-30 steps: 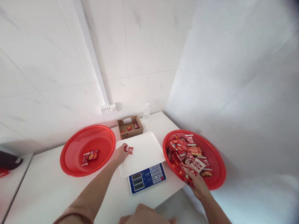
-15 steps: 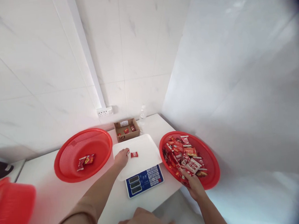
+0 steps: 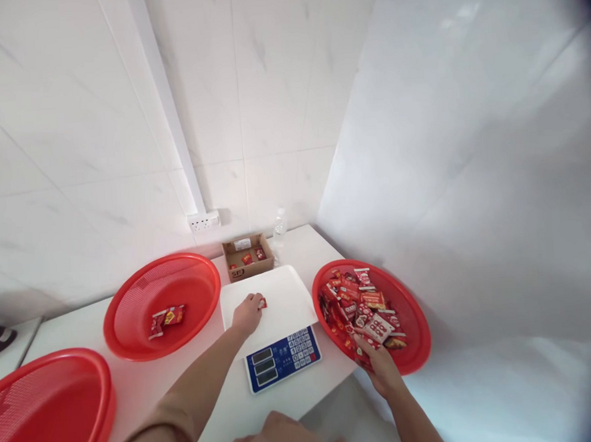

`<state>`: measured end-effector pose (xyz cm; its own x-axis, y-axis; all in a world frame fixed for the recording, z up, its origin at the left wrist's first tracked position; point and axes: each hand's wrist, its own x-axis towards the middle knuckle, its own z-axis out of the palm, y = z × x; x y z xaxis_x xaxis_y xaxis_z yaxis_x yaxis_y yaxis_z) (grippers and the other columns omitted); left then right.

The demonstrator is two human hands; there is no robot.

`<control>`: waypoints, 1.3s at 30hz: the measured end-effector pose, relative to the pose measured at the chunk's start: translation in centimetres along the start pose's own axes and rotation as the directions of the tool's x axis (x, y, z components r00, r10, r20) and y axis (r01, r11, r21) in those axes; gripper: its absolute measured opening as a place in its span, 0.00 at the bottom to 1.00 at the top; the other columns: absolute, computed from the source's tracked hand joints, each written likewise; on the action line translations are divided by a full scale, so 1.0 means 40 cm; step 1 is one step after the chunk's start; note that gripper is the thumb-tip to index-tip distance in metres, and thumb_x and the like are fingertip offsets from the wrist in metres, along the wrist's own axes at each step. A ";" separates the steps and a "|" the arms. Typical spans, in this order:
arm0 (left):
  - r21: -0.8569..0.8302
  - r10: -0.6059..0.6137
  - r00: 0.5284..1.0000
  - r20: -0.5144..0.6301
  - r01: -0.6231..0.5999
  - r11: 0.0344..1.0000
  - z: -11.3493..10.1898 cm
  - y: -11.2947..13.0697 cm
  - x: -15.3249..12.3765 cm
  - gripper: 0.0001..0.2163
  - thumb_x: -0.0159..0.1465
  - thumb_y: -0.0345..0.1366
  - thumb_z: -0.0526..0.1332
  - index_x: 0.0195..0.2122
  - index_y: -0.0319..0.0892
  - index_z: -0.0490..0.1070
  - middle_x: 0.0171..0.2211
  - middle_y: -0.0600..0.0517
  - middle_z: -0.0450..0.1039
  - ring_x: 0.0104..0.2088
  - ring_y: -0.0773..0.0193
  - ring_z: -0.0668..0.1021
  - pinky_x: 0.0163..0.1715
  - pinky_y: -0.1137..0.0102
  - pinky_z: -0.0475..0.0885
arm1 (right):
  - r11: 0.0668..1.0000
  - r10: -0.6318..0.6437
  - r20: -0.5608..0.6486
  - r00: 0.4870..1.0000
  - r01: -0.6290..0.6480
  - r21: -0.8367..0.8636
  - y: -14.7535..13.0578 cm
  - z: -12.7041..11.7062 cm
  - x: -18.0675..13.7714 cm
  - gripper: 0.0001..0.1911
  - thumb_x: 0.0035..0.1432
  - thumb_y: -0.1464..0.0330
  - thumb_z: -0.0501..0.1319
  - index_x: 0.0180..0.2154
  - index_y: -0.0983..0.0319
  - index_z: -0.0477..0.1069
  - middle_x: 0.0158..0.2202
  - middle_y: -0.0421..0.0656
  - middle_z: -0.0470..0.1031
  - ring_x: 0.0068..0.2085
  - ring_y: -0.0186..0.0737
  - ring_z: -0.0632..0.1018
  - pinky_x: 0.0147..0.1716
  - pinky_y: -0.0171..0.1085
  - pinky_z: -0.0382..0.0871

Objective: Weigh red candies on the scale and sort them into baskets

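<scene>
Head camera: A person's left hand (image 3: 248, 315) curls its fingers against a small red packet (image 3: 263, 303) at the white tray (image 3: 286, 289) of a scale (image 3: 283, 360), while the right hand (image 3: 383, 371), fingers partly hidden (whether either hand pinches, one cannot tell), touches wrapped snacks (image 3: 375, 301) inside a red basket (image 3: 418, 355).

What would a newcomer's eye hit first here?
Probably the heaped basket at right, bright red and full of wrapped packets, with the right grip at its near side. Next, mid-frame, the left grip at one small red packet on the white tray of the blue-fronted scale. Two more red baskets stand at left, the farther one holding a few packets.
</scene>
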<state>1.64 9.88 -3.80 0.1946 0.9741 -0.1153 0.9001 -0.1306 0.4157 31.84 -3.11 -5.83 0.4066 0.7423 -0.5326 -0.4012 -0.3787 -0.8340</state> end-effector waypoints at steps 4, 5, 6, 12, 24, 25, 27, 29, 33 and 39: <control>-0.007 -0.144 0.974 -0.177 0.145 0.989 -0.099 -0.081 -0.020 0.14 0.66 0.34 0.46 0.50 0.46 0.63 0.53 0.47 0.65 0.48 0.59 0.72 0.40 0.69 0.67 | 1.000 0.008 0.006 1.000 -0.008 -0.002 0.001 -0.002 0.002 0.27 0.36 0.59 0.71 0.42 0.56 0.72 0.36 0.39 0.77 0.32 0.37 0.76 0.26 0.32 0.68; -0.007 -0.199 0.956 -0.214 0.202 0.979 -0.128 -0.109 -0.029 0.15 0.66 0.36 0.45 0.53 0.45 0.61 0.54 0.44 0.63 0.49 0.57 0.72 0.40 0.66 0.67 | 1.000 0.014 0.004 1.000 -0.014 -0.002 0.001 -0.003 0.004 0.27 0.36 0.59 0.71 0.42 0.56 0.72 0.35 0.39 0.77 0.32 0.37 0.76 0.26 0.32 0.67; -0.006 -0.251 0.938 -0.237 0.257 0.966 -0.155 -0.139 -0.040 0.17 0.66 0.38 0.45 0.55 0.44 0.58 0.55 0.42 0.63 0.49 0.53 0.72 0.40 0.63 0.68 | 1.000 0.018 0.002 1.000 -0.018 0.001 0.002 -0.004 0.005 0.27 0.35 0.59 0.72 0.42 0.56 0.72 0.35 0.39 0.77 0.32 0.37 0.76 0.26 0.32 0.67; 0.149 -0.326 0.944 -0.049 0.330 0.932 -0.200 -0.286 -0.133 0.34 0.59 0.54 0.53 0.63 0.46 0.50 0.62 0.41 0.55 0.58 0.43 0.63 0.52 0.50 0.59 | 0.999 0.031 -0.033 0.999 -0.029 0.044 -0.026 0.019 -0.007 0.27 0.32 0.60 0.72 0.39 0.58 0.73 0.33 0.38 0.77 0.31 0.37 0.76 0.25 0.33 0.68; 0.185 -0.263 0.956 -0.129 0.283 0.941 -0.145 -0.330 -0.195 0.22 0.65 0.40 0.48 0.56 0.34 0.63 0.56 0.39 0.66 0.58 0.48 0.65 0.56 0.54 0.58 | 0.976 0.168 0.367 0.915 -0.207 0.069 -0.035 0.309 -0.016 0.15 0.40 0.65 0.70 0.31 0.60 0.69 0.22 0.35 0.71 0.22 0.29 0.71 0.22 0.29 0.66; 0.183 -0.219 0.963 -0.157 0.246 0.952 -0.132 -0.312 -0.189 0.22 0.65 0.41 0.48 0.56 0.34 0.63 0.56 0.40 0.65 0.59 0.49 0.63 0.58 0.55 0.56 | 0.971 0.185 0.376 0.908 -0.229 0.076 -0.032 0.339 -0.010 0.13 0.43 0.65 0.68 0.30 0.61 0.68 0.23 0.36 0.71 0.23 0.29 0.71 0.23 0.30 0.67; 0.176 -0.130 0.976 -0.177 0.161 0.971 -0.100 -0.268 -0.177 0.22 0.65 0.42 0.48 0.56 0.36 0.63 0.56 0.43 0.66 0.60 0.52 0.61 0.59 0.58 0.55 | 0.963 0.209 0.390 0.897 -0.259 0.078 -0.029 0.386 0.002 0.10 0.47 0.66 0.65 0.30 0.60 0.66 0.26 0.37 0.72 0.27 0.31 0.74 0.29 0.33 0.71; 0.153 -0.038 0.982 -0.186 0.067 0.986 -0.065 -0.223 -0.168 0.21 0.65 0.44 0.49 0.55 0.39 0.64 0.56 0.45 0.66 0.60 0.53 0.62 0.59 0.58 0.56 | 0.961 0.221 0.392 0.893 -0.267 0.065 -0.033 0.415 0.013 0.08 0.50 0.68 0.63 0.33 0.59 0.65 0.30 0.38 0.73 0.31 0.33 0.76 0.34 0.37 0.73; 0.097 0.104 0.979 -0.175 -0.088 0.991 -0.003 -0.150 -0.157 0.22 0.64 0.45 0.51 0.56 0.40 0.64 0.56 0.43 0.65 0.60 0.51 0.62 0.58 0.54 0.58 | 0.970 0.224 0.348 0.910 -0.242 0.007 -0.042 0.419 0.028 0.14 0.49 0.74 0.60 0.39 0.56 0.65 0.30 0.35 0.70 0.30 0.30 0.74 0.36 0.39 0.74; 0.107 0.178 0.983 -0.052 -0.172 0.979 0.033 -0.091 -0.113 0.24 0.63 0.46 0.54 0.59 0.45 0.59 0.62 0.44 0.57 0.64 0.49 0.55 0.59 0.51 0.53 | 0.976 0.219 0.308 0.926 -0.211 -0.058 -0.045 0.394 0.026 0.21 0.49 0.79 0.57 0.45 0.58 0.62 0.31 0.38 0.71 0.29 0.30 0.75 0.34 0.37 0.75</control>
<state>-2.02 5.70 -5.99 0.3314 0.9434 0.0080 0.8897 -0.3154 0.3301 20.05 7.06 -2.63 0.0355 0.7747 -0.6314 -0.4294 -0.5587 -0.7096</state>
